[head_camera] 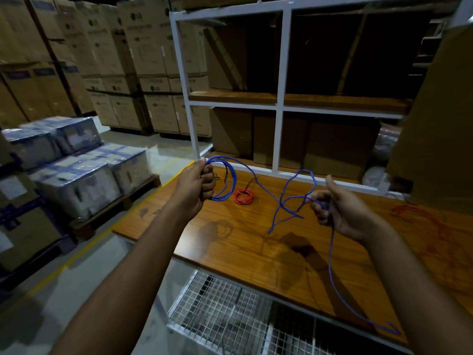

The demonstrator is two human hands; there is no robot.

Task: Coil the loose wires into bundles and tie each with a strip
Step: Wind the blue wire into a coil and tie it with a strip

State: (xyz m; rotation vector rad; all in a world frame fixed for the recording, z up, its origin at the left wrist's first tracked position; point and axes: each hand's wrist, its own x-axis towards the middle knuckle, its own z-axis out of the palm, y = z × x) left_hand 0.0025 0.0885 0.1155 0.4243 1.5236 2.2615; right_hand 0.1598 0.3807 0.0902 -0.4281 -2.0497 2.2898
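My left hand (198, 187) grips several loops of a blue wire (275, 198) above the left end of the wooden table (245, 254). From that coil the wire runs right in loose twists to my right hand (340, 210), whose fingers pinch it. Below my right hand the wire hangs down and trails to the table's front edge at the right. A coiled red wire bundle (243, 196) lies on the table between my hands, behind the blue wire. A thin dark strip (252, 184) lies just behind it. Tangled loose red wire (419, 226) lies on the table at the right.
A white metal shelf frame (280, 106) holding cardboard boxes rises behind the table. A wire-mesh rack (225, 313) sits below the table's front edge. Wrapped cartons on a pallet (76, 170) and stacked boxes stand at the left. A large cardboard sheet (440, 124) leans at the right.
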